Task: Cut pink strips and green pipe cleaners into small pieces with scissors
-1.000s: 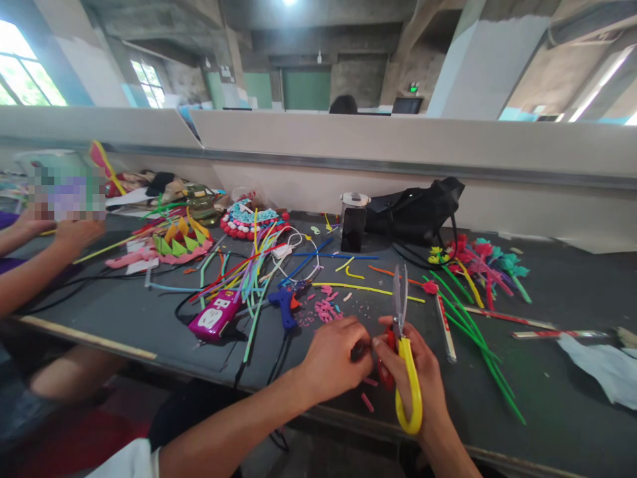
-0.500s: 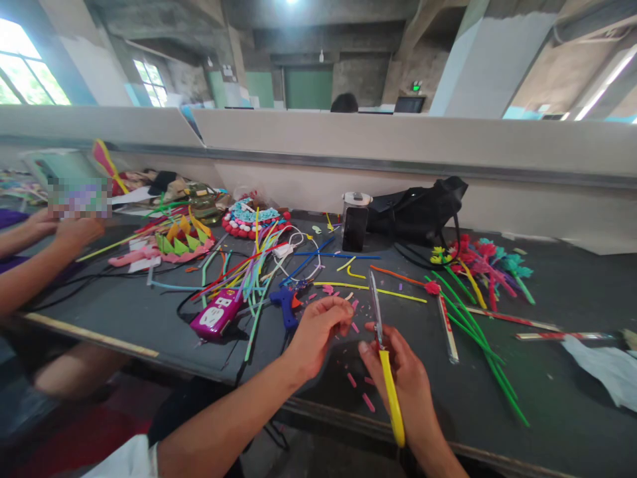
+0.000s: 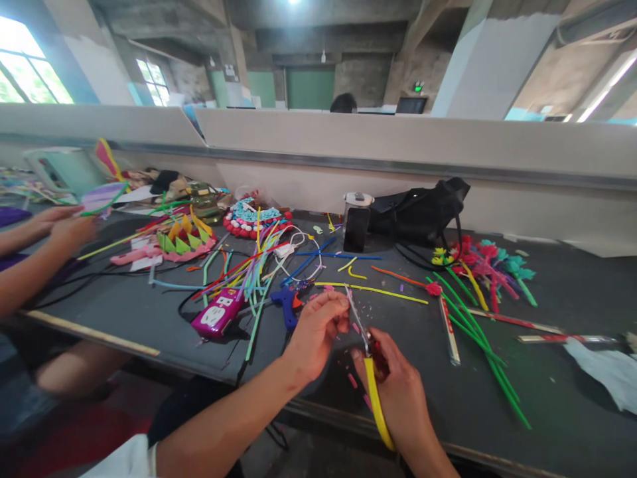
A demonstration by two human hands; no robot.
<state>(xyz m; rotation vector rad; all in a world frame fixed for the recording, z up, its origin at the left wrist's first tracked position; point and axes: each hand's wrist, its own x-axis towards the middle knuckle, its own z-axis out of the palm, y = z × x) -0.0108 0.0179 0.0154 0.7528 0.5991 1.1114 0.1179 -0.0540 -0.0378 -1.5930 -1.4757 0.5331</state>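
My right hand is closed around a pair of scissors with yellow handles. The scissors' blades point up and to the left, their tips close by the fingers of my left hand. That left hand is held in a pinch over the table; whatever sits between its fingertips is too small or hidden to name. Small pink pieces lie scattered on the dark tabletop below and around both hands. Just left of my left hand rests a blue glue gun.
A purple box and a bundle of coloured pipe cleaners lie left. Green pipe cleaners and fluffy flowers are on the right. A phone and black bag stand behind. Another person's hands work at far left.
My right hand has swung the scissors leftward, bringing the blade tips to my left fingertips. My left hand has barely moved. The other person's hands have shifted slightly lower.
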